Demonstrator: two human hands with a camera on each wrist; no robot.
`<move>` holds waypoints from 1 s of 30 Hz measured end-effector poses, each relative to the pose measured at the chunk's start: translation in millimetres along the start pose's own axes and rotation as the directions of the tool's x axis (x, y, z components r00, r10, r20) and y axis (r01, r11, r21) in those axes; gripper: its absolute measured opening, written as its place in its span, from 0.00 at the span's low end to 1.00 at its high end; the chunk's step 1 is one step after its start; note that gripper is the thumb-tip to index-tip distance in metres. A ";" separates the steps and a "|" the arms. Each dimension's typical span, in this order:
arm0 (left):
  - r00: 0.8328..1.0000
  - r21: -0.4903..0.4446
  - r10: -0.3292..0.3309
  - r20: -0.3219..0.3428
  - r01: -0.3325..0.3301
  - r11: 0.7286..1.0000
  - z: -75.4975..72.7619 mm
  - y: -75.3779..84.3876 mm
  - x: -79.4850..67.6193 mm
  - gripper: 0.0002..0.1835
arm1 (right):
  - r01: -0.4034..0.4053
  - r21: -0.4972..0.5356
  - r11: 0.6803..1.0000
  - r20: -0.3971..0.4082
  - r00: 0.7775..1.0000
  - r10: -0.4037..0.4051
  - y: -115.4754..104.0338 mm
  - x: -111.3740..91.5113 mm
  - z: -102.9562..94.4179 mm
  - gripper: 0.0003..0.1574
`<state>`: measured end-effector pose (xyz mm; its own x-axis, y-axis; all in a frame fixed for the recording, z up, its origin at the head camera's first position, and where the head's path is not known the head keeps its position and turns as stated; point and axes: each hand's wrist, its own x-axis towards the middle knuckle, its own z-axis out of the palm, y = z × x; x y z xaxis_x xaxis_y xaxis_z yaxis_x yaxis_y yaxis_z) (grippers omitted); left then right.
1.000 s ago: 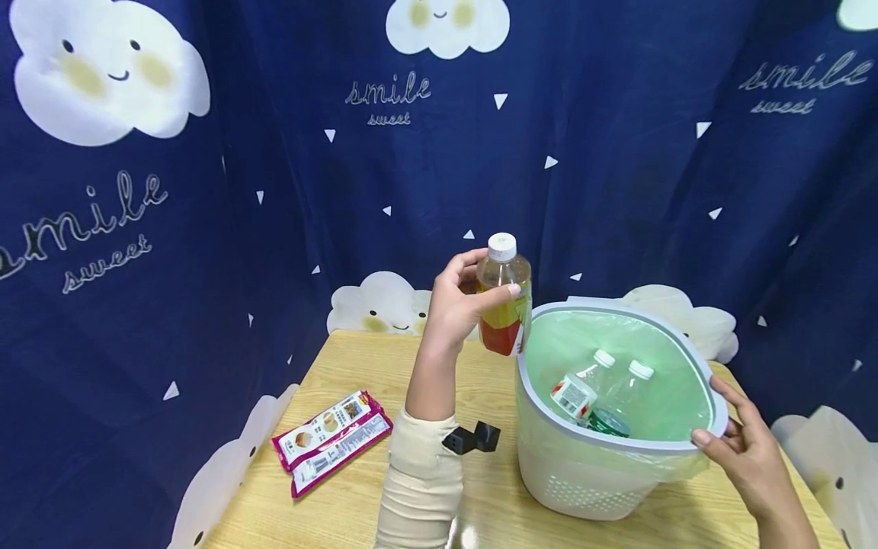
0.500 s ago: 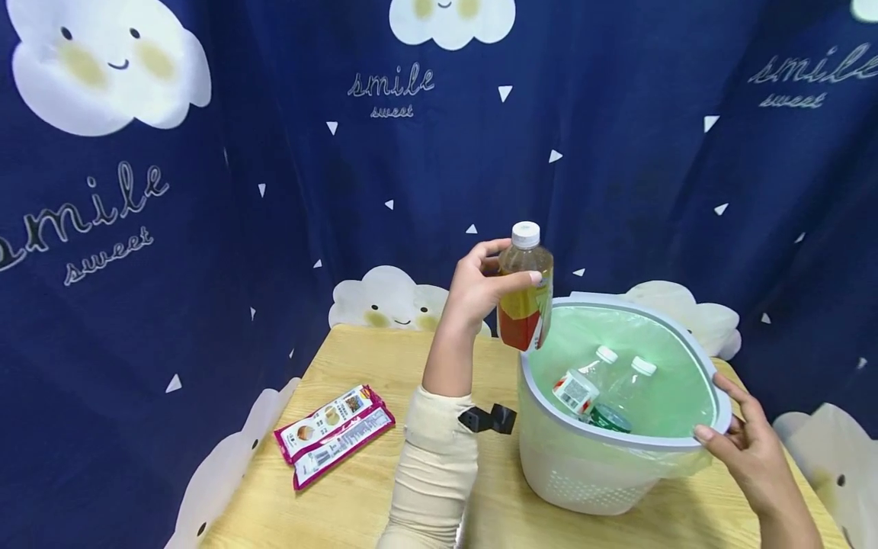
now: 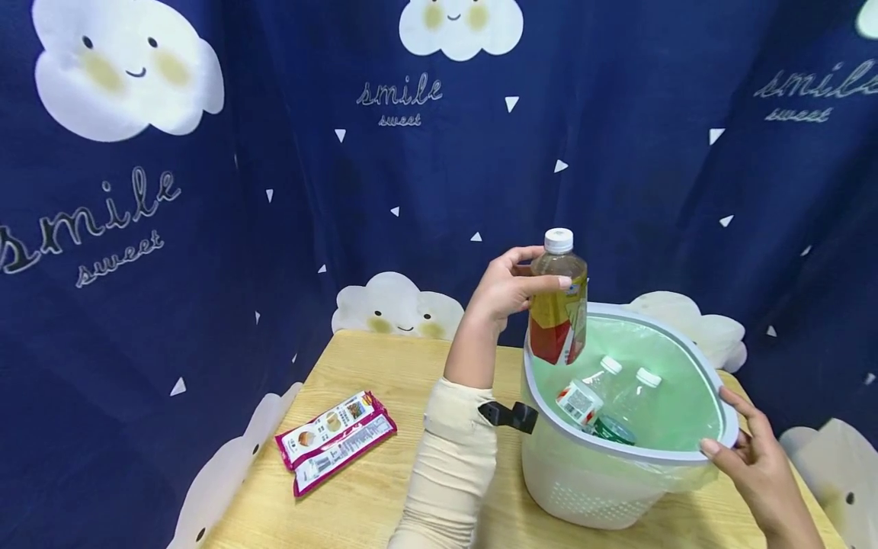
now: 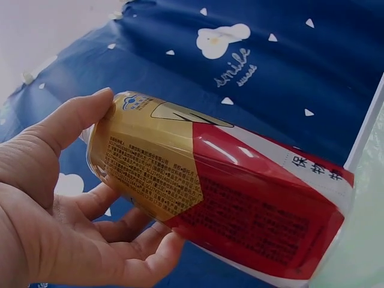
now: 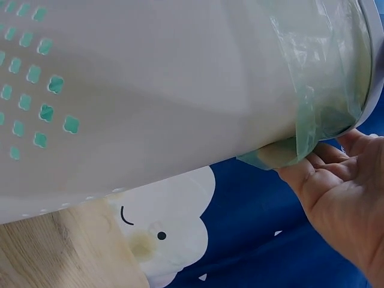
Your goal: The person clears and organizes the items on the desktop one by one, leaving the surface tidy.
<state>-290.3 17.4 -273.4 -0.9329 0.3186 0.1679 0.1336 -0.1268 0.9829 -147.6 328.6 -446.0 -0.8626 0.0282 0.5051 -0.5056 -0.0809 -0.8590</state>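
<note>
Left hand [image 3: 504, 291], gripping one white-capped bottle [image 3: 559, 324] near a lined bin [image 3: 583, 480]; right hand [image 3: 757, 456], holding the bin's rim [image 3: 652, 455]; two clear bottles [image 3: 581, 401] inside.

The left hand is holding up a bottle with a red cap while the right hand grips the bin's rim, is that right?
Not quite: the cap is white, not red, as the head view shows. The left hand does hold up the bottle, and the right hand grips the bin's rim.
</note>
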 end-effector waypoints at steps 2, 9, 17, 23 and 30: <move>1.000 0.008 -0.025 0.003 0.025 1.000 1.9 -1.1 2.6 0.30 | 0.004 0.005 1.000 0.001 1.000 -0.004 0.0 0.1 0.9 0.46; 0.995 -0.024 -0.095 0.040 0.096 0.995 12.0 -1.8 14.4 0.27 | 0.025 0.049 0.998 -0.003 1.000 -0.025 -0.1 3.6 0.4 0.46; 0.983 -0.093 -0.148 0.105 0.158 0.983 21.8 -10.5 20.4 0.23 | 0.009 0.045 0.999 -0.009 1.000 -0.009 4.8 -0.7 1.5 0.46; 0.966 -0.115 -0.212 0.150 0.230 0.967 31.8 -16.4 27.8 0.20 | 0.020 0.056 0.998 -0.011 1.000 -0.020 5.4 -3.2 3.0 0.45; 0.931 -0.019 -0.305 0.199 0.315 0.949 41.5 -17.1 45.3 0.19 | 0.033 0.116 0.993 -0.013 0.999 -0.032 5.4 3.1 3.0 0.46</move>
<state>-321.0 73.0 -279.5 -0.8428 0.5227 -0.1286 -0.1739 -0.0382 0.9840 -153.0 325.2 -448.8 -0.8463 0.0438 0.5310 -0.5285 -0.1952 -0.8262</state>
